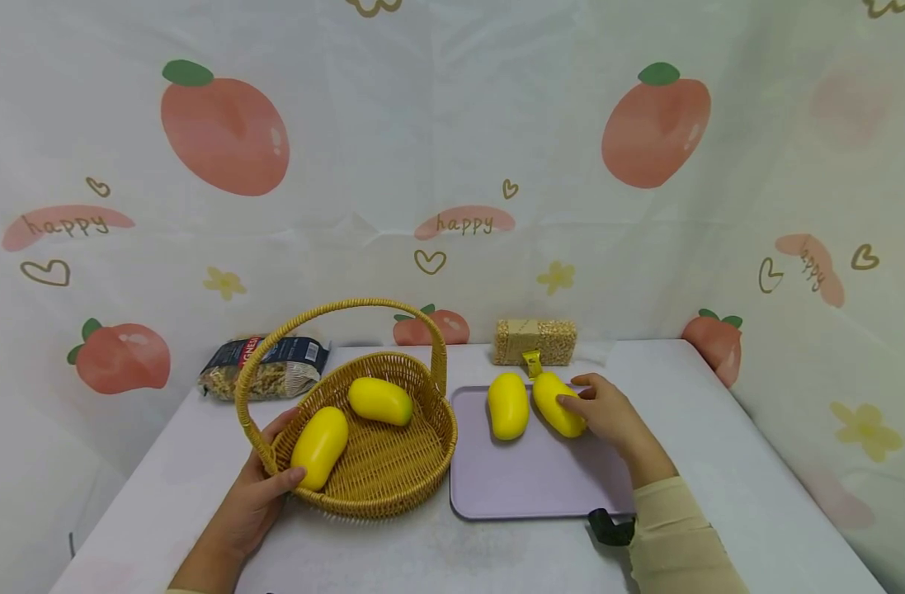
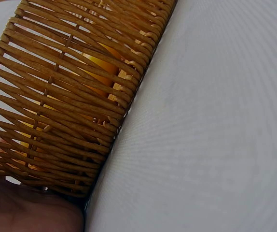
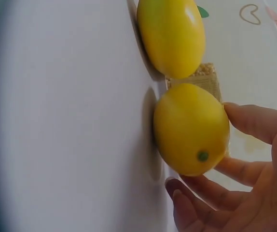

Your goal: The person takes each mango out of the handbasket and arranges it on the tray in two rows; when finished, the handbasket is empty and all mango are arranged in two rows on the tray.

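Note:
My left hand (image 1: 262,487) grips the left rim of a wicker basket (image 1: 403,495), thumb over the edge and fingers along the outside. Inside lie two yellow mangoes, one mango (image 1: 321,448) close to that thumb and another mango (image 1: 380,401) toward the back. Through the weave of the basket (image 2: 66,92), yellow shows in the left wrist view. Over a lilac tray (image 1: 526,487), my right hand (image 1: 604,410) holds a mango (image 3: 191,128) between thumb and fingers. Beside it on the tray is one more mango (image 1: 508,406).
Behind the tray stands a vacuum-packed block of grains (image 1: 556,342), with a small yellow packet (image 1: 532,364) before it. A bag of dry food (image 1: 274,367) lies behind the basket's left side. A black curved object (image 1: 610,528) sits at the tray's front right corner, partly hidden by the sleeve.

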Motion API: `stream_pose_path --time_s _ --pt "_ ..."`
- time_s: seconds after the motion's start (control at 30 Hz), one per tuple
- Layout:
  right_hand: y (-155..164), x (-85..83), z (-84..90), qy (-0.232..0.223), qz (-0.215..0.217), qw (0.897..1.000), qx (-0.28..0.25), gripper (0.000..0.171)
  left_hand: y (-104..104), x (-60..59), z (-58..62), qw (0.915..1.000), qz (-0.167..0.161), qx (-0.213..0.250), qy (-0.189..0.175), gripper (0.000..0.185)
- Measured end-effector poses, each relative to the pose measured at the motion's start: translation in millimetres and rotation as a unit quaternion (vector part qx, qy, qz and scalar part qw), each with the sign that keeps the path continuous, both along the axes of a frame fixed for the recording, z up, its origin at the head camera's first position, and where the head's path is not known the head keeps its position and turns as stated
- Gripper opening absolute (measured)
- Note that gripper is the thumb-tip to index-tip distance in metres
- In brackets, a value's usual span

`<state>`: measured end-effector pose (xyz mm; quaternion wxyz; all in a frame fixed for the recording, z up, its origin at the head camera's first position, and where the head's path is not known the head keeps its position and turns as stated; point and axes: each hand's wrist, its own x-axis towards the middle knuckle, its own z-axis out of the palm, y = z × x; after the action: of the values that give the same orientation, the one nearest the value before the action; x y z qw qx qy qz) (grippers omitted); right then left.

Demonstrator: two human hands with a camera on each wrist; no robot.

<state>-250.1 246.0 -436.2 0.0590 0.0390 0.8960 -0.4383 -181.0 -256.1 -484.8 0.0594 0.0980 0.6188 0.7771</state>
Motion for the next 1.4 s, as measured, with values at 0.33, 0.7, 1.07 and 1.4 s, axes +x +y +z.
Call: stream_pose_path --time_s 0.33,0.7,1.07,1.4 --pt "0 -0.8 2.3 0.001 0.007 1.000 0.000 0.067 0 -0.1 -0.3 1.0000 0.003 -0.003 0.000 0.076" --pt "8 0.9 12.8 0.054 0.013 0.998 -0.029 0.075 0 0.3 -0.1 1.0000 0.001 -0.003 -0.002 0.076" --pt "5 8.6 33.6 0.133 0.017 0.985 -0.108 0.069 0 0.2 0.0 1.0000 0.001 -0.001 -0.002 0.076" --pt "-7 20.6 51.4 0.182 0.062 0.963 -0.187 0.053 0 0.4 -0.2 1.0000 0.001 -0.004 -0.002 0.076"
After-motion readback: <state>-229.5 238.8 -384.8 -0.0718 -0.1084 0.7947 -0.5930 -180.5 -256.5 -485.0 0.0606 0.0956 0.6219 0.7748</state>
